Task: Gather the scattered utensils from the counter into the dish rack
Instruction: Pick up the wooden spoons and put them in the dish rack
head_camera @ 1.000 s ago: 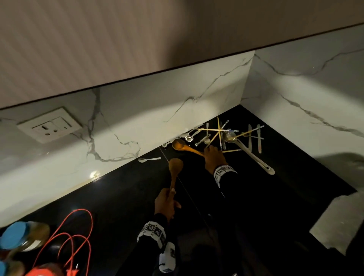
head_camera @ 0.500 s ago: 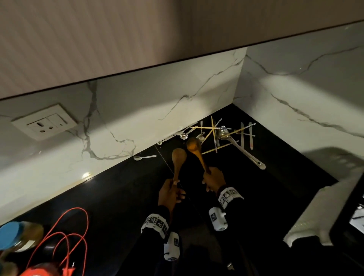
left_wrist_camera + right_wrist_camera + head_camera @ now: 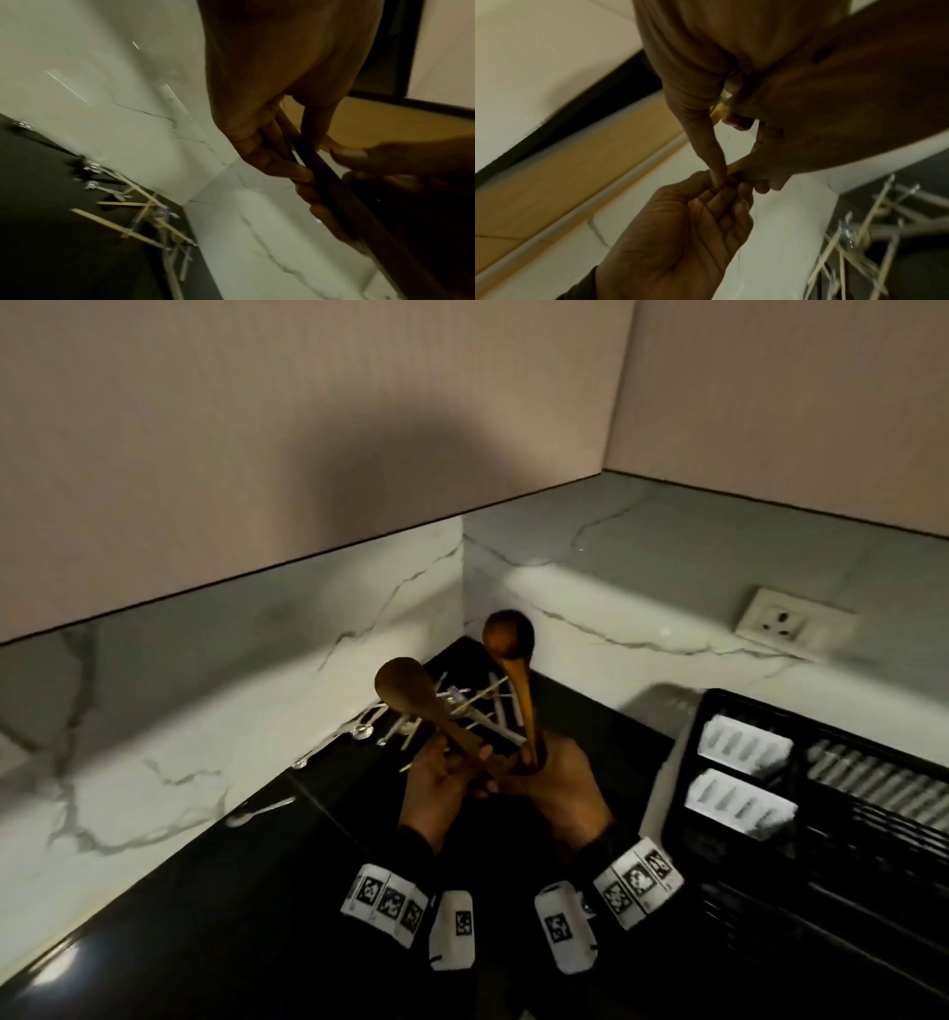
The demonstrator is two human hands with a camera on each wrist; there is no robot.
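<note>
The glossy black stone worktop (image 3: pixel 215 891) meets white veined marble walls in a corner. A black slatted plastic dish rack (image 3: pixel 821 793) stands at its right. Loose metal cutlery and pale wooden sticks (image 3: pixel 452 711) lie piled in the corner. Above the worktop, the left hand (image 3: pixel 441 783) grips a tilted brown wooden spoon (image 3: pixel 411 690), and the right hand (image 3: pixel 560 788) grips a darker wooden spoon (image 3: pixel 508 634) nearly upright; the hands touch.

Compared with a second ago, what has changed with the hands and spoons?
The right hand lifted its wooden spoon off the counter pile; the left hand raised its spoon too. Both hands came together, spoons upright. The dish rack came into view. The utensil pile stayed.
</note>
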